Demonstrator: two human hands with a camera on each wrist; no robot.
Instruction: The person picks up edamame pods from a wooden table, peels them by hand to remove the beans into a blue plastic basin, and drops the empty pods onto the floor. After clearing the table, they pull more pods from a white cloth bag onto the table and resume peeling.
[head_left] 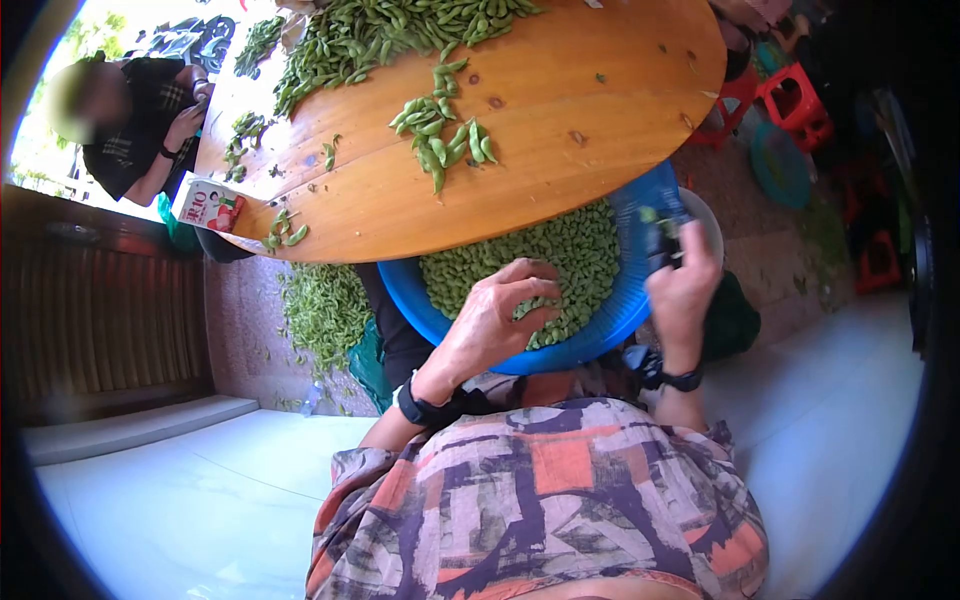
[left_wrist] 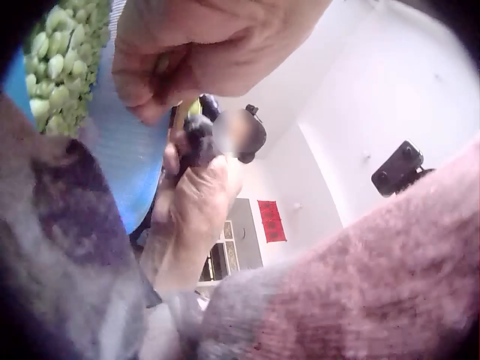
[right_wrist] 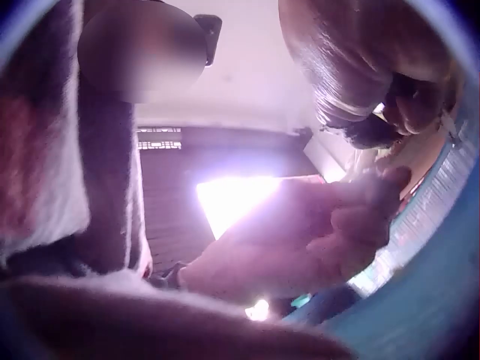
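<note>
Green beans (head_left: 585,250) lay in the blue basin (head_left: 634,215) beneath the curled left hand (head_left: 500,312), its contents unclear; the right hand (head_left: 685,285) pinched a blurred green pod (head_left: 650,216). A carton (head_left: 208,205) on the worktop (head_left: 560,130) read "10".

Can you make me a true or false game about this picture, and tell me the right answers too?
1. The left hand is over the blue basin. True.
2. The basin is full of water. False: it holds loose green beans.
3. Green pods lie on the wooden table. True.
4. The basin sits on top of the table. False: it is lower down, partly under the table's edge.
5. Nobody else is near the table. False: someone in a dark shirt is beside it.
</note>
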